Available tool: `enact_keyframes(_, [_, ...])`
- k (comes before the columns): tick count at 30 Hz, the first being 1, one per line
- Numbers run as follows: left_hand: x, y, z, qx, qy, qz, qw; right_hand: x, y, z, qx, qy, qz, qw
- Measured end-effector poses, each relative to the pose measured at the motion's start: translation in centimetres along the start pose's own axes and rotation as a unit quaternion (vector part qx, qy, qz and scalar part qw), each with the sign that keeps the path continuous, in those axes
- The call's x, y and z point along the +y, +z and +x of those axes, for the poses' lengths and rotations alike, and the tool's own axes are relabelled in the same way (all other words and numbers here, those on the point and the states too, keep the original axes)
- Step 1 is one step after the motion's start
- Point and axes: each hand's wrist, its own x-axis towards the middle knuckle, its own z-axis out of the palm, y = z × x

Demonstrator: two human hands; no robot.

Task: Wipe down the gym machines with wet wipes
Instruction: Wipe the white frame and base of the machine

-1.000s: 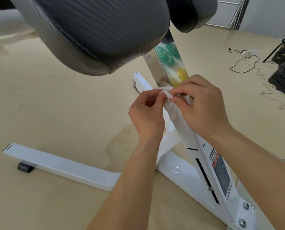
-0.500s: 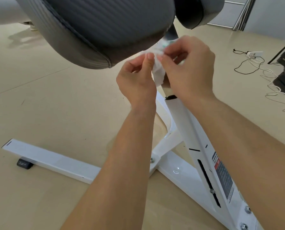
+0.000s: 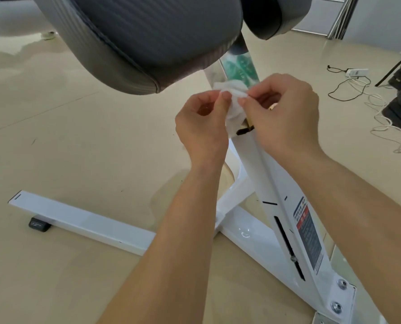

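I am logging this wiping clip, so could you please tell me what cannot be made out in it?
Head view:
wet wipe: bunched; both the left hand and right hand pinch it and hide its full extent.
white post: stretch behind the hands hidden.
warning label: print too small to read.
grey pad: cut off by the top edge.

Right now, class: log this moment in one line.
left hand: pinches crumpled white wet wipe; right hand: pinches it; place: top of white metal upright, below grey padded cushion
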Motion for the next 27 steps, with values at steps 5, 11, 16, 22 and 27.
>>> enact_keyframes(5, [-2.0,-1.6,-5.9,-0.022,-0.044,0.044,0.998,2.0,-1.9,-4.4,-0.035,0.050,0.019,0.998])
enact_keyframes(11, [-4.6,-2.2,-7.0,-0.043,-0.101,0.076,0.991,4.5,-0.6,-5.9,-0.039,0.052,-0.001,0.998])
enact_keyframes(16, [-4.2,-1.5,-5.8,-0.039,-0.048,0.054,0.997,4.5,-0.3,-5.1,-0.015,-0.009,-0.007,1.000])
enact_keyframes(22, [-6.4,-1.6,-7.6,-0.083,-0.092,0.052,0.991,6.3,-1.0,-6.8,-0.033,-0.008,-0.043,0.999])
enact_keyframes(27, [-7.9,-1.8,-11.0,-0.116,-0.150,0.065,0.980,8.6,-2.5,-12.0,-0.062,0.027,-0.107,0.992])
